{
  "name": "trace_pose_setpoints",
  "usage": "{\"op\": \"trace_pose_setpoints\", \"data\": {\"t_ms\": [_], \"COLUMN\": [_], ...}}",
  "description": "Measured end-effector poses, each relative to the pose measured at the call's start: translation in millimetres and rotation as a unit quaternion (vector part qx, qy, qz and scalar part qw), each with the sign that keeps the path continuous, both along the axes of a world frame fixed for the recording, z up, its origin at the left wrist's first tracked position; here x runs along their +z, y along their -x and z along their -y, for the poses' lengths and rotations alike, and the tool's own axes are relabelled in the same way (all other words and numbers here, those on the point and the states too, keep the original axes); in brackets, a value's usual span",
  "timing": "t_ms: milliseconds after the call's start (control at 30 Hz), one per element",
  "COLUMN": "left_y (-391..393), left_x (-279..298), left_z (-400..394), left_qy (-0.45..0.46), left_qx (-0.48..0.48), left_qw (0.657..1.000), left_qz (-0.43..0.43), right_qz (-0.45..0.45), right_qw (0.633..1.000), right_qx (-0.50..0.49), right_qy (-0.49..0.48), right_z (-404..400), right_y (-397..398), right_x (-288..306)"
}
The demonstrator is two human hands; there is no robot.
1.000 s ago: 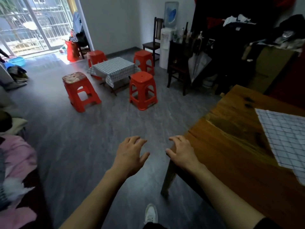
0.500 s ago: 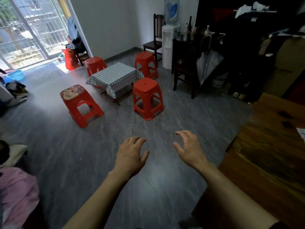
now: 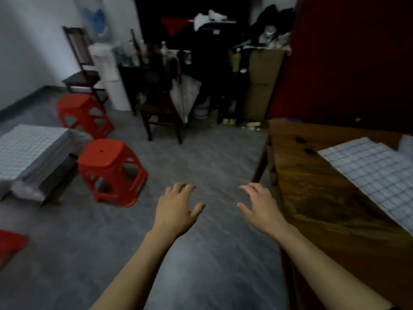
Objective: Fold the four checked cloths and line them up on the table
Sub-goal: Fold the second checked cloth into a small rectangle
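Note:
A white cloth with a dark grid (image 3: 371, 173) lies spread flat on the wooden table (image 3: 312, 193) at the right. Another checked cloth (image 3: 26, 148) covers a low table at the far left. My left hand (image 3: 176, 209) and my right hand (image 3: 260, 205) hover over the grey floor, fingers loosely spread, holding nothing. The right hand is just left of the wooden table's edge, apart from the cloth.
Two red plastic stools (image 3: 111, 171) (image 3: 83, 113) stand left of centre, and part of a third (image 3: 11, 242) shows at the left edge. Dark wooden chairs (image 3: 161, 104), a water dispenser (image 3: 109, 79), a folded umbrella (image 3: 184, 95) and cluttered furniture fill the back.
The view has swung to the right: the stools and low table shifted left, and the wooden table with its checked cloth came back into view. Both hands stay empty.

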State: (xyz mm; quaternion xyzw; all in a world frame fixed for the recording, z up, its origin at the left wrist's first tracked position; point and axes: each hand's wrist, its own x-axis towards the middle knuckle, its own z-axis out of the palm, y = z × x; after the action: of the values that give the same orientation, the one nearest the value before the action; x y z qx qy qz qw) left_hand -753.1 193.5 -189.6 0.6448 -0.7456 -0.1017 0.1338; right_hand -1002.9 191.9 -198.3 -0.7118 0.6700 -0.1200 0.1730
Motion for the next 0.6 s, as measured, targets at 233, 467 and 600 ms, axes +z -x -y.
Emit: {"op": "trace_pose_setpoints", "data": {"t_ms": [233,467,600], "left_y": [5.9,32.5,59.6], "left_x": [13.5,20.4,26.6], "left_z": [85.3,175.0,233.4], "left_qy": [0.021,0.026,0.025], "left_qx": [-0.094,-0.142,-0.159], "left_qw": [0.993,0.987,0.986], "left_qz": [-0.068,-0.070,-0.048], "right_qz": [-0.017,0.032,0.062], "right_qw": [0.994,0.987,0.981], "right_qx": [-0.108,-0.159,-0.179], "right_qy": [0.006,0.021,0.034], "right_z": [36.5,111.2,169.1], "right_y": [-3.2,1.2,14.0], "right_x": [16.9,8.4,-1.0]}}
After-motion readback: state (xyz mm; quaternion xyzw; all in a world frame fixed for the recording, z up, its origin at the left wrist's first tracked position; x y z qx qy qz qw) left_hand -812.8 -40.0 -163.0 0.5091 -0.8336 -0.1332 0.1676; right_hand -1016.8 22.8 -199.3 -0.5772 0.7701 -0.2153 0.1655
